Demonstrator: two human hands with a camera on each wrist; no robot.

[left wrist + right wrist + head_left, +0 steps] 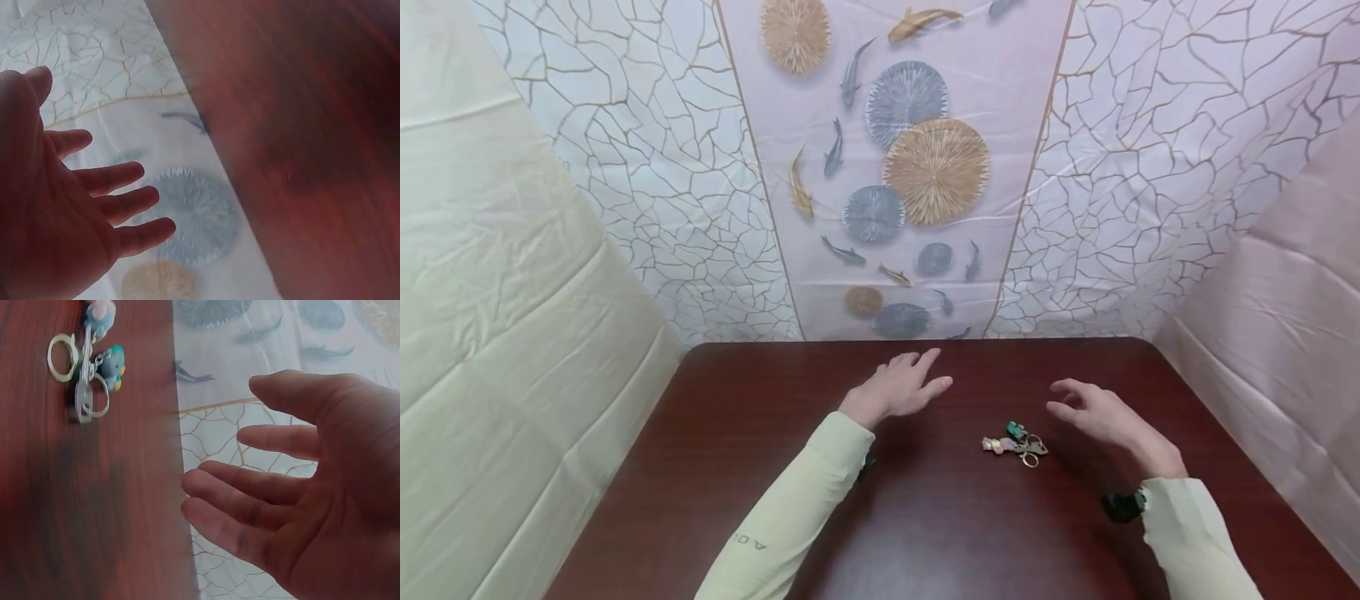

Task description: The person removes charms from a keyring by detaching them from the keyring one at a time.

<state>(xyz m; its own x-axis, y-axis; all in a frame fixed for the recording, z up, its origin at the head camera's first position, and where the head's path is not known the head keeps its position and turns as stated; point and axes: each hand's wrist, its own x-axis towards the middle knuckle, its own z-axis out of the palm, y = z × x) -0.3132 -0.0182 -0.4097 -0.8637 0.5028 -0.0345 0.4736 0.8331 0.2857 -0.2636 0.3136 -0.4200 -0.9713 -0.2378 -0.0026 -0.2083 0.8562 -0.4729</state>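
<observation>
A small bunch of keychain charms and metal rings (pixel 1027 447) lies on the dark wooden table, right of its middle. In the right wrist view a teal figure charm (pixel 111 367), a pink and blue charm (pixel 100 317) and a gold ring (pixel 61 358) show around a grey metal piece (pixel 83 394). My right hand (pixel 1105 417) hovers to the right of the bunch, fingers loosely bent and holding nothing. Over the table's far part, left of the bunch, my left hand (pixel 897 388) is held with fingers spread and extended. Nothing lies in its palm.
The dark red-brown table (pixel 730 467) ends at a patterned cloth backdrop (pixel 880 267) with fish and round motifs. Pale cloth walls stand at the left (pixel 535 375) and right (pixel 1285 333). A black strap device (pixel 1124 506) sits at the right wrist.
</observation>
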